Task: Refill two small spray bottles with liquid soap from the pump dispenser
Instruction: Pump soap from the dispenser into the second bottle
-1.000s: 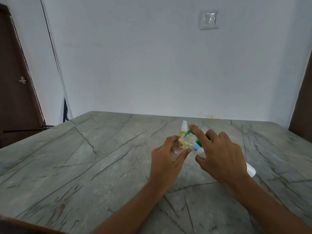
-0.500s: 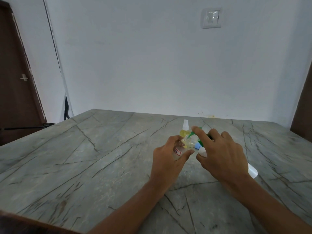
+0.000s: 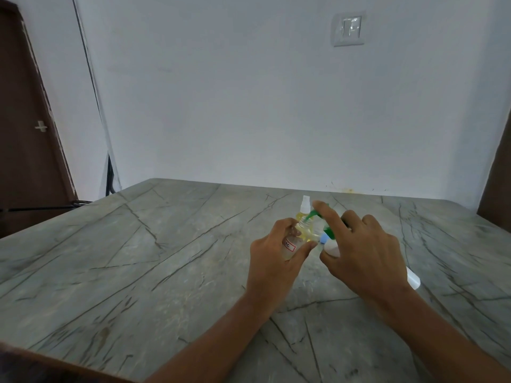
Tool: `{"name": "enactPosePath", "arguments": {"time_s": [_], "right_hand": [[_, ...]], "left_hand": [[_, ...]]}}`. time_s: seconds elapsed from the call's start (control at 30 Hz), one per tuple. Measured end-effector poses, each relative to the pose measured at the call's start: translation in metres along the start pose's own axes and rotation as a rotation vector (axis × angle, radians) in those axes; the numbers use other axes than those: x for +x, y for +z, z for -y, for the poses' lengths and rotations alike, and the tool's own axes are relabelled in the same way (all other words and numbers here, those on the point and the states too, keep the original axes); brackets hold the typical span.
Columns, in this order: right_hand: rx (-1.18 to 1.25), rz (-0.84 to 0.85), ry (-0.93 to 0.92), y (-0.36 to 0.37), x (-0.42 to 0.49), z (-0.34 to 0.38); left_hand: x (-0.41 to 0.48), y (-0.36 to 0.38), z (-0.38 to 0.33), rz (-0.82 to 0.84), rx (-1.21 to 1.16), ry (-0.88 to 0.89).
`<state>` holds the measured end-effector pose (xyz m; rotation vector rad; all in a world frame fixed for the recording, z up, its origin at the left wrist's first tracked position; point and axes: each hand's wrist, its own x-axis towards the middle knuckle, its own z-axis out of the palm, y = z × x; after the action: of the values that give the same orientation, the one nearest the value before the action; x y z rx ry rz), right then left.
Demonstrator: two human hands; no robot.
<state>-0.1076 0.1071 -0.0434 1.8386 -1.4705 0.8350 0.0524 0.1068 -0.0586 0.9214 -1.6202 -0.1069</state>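
Note:
My left hand (image 3: 272,257) grips a small clear spray bottle (image 3: 290,246) with a red-edged label, its neck uncapped and tilted toward the pump. My right hand (image 3: 365,252) holds the white pump dispenser (image 3: 330,248), mostly hidden under the palm, with its base showing at the wrist. The index finger rests on the green pump head (image 3: 318,215), whose spout points into the small bottle's neck. Just behind stands a second small spray bottle (image 3: 304,210) with yellow liquid and a white spray top.
Everything stands on a grey veined stone table (image 3: 138,258) against a white wall. A dark door (image 3: 25,134) is at the far left and dark woodwork at the right edge. A dark cable runs along the table's left side.
Both hands keep their hold. The right index finger has lifted and come down again on the pump head. The camera has shifted slightly.

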Motion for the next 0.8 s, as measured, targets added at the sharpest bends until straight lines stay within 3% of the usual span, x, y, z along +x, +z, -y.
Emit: {"name": "enactPosePath", "arguments": {"time_s": [0.8], "right_hand": [[0.099,0.056,-0.011,-0.002,-0.001,-0.0052]], "left_hand": [[-0.0004,-0.0003,0.0008,0.007,0.014,-0.02]]}}
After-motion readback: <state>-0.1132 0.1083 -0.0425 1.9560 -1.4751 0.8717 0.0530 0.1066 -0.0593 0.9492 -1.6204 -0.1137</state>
